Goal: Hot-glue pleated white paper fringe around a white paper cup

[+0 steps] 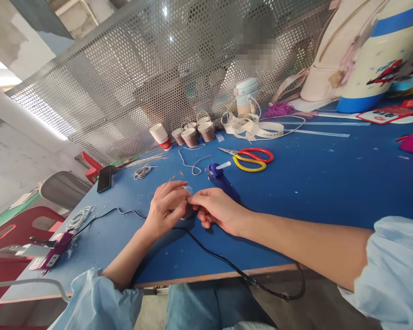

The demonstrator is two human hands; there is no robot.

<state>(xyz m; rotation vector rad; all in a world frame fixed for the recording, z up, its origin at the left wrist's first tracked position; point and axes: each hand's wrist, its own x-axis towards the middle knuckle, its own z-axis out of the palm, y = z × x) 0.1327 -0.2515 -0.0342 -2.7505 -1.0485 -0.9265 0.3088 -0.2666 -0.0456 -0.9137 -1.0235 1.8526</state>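
My left hand [167,204] is curled round a small greyish-brown cup [186,212], most of it hidden behind my fingers. Thumb and forefinger of my right hand [215,208] are pinched together at the cup's edge, touching the left fingertips; whatever sits in that pinch is too small to make out. Just beyond the right hand lies a blue hot glue gun [225,182] with a whitish glue stick poking from its end. Red-and-yellow-handled scissors [251,159] rest farther back. Loose pale cord [192,166] curls on the table behind the hands.
Several brown-wrapped cups [190,137] stand beside stacked paper cups [160,136] near the mesh partition [124,82]. White ribbon [253,128], a bottle [375,59] and a phone [104,178] lie around. A black cable [223,260] crosses the blue table [330,183] from a power strip [55,252].
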